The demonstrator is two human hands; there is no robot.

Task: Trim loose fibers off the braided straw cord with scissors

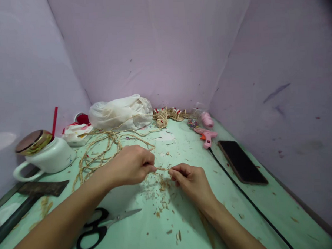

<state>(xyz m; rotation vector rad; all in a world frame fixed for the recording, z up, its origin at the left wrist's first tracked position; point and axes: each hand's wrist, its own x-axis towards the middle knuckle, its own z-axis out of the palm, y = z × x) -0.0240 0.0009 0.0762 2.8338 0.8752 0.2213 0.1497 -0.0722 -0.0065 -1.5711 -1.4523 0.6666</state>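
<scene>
Green table (133, 241); cord (162, 169) stretched between pinching fingers (178, 174)

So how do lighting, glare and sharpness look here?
Head view: soft light, faint shadows on the tabletop under the left hand and right hand; head view: pale patch, perhaps glare, on the left wall; head view: dark top-right corner, strand between the hands slightly soft.

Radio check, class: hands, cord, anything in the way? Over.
Left hand, right hand: both pinching cord. Short span between them. Scissors, scraps nearby; span unobstructed.
</scene>
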